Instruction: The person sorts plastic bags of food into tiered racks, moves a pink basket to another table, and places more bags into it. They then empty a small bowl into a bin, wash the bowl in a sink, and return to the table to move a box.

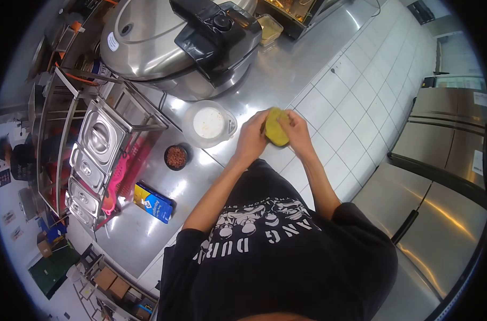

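Between my two hands is a yellow-green oval piece [276,127], smooth and rounded; its exact kind I cannot make out. My left hand [253,135] grips its left edge, with the fingers partly hidden behind it. On the opposite edge, my right hand [297,131] pinches it near the top. The piece is held up in front of my body, above the white tiled floor and beside the steel counter's edge. Nearest to my left hand on the counter stands a round whitish plastic tub [208,122] with a pale content or lid.
A black bowl of reddish-brown crumbly food [176,157] and a blue-and-yellow packet [153,201] lie on the steel counter [147,238]. A large steel cooker [163,40] stands at the back. Lidded steel pans [99,139] fill a rack at left; steel fridges [441,214] line the right.
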Tool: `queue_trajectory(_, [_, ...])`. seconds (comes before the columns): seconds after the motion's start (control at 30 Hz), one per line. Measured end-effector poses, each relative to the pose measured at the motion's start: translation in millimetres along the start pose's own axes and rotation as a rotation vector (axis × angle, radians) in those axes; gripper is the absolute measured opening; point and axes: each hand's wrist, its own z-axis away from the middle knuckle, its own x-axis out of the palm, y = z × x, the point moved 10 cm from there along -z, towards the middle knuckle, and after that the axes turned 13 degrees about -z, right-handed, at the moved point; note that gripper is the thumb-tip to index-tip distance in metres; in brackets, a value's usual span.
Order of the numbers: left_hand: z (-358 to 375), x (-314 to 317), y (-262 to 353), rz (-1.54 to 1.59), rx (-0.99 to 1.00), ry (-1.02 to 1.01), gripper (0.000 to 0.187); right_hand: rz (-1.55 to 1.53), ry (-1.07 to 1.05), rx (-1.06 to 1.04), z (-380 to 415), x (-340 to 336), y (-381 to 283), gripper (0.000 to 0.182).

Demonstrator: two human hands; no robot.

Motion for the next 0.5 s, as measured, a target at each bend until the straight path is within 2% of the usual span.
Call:
queue_trajectory(0.07, [6,24,-22,0.158,-0.238,-0.072,0.052,0.398,0.135,-0.165,-27,-27,-20,0.018])
queue_trajectory(0.1, [13,26,-22,0.162,-0.242,-0.071,0.052,0.505,0.186,-0.281,-44,-37,-32,0.020])
queue_trajectory(0.13, [25,20,-19,0.115,-0.215,-0.033,0.054,0.609,0.192,-0.276,-61,-49,-37,0.022])
queue_trajectory(0.17, [35,12,-17,0.065,-0.185,0.007,0.057,0.736,0.266,-0.357,-80,-67,-33,0.024])
queue_trajectory(0.23, [61,2,-39,0.053,-0.242,0.016,0.050,0.875,0.263,-0.517,-109,-70,-15,0.029])
queue_trajectory(0.27, [73,-4,-50,0.012,-0.270,0.018,0.047,0.875,0.252,-0.503,-111,-65,8,0.029])
queue_trajectory(0.33, [93,-14,-62,-0.026,-0.300,0.020,0.044,1.334,0.235,-0.654,-110,-20,48,0.036])
queue_trajectory(0.37, [101,-27,-72,-0.022,-0.367,0.072,0.039,1.322,0.089,-0.531,-114,-6,85,0.040])
queue_trajectory(0.4, [112,-38,-80,-0.016,-0.439,0.118,0.034,1.340,-0.040,-0.568,-99,15,123,0.038])
queue_trajectory(0.43, [128,-44,-78,-0.013,-0.448,0.099,0.034,1.104,-0.173,-0.674,-53,40,86,0.035])
queue_trajectory(0.5, [137,-78,-88,-0.061,-0.517,0.311,0.029,1.271,-0.276,-0.606,-87,-16,119,0.029])
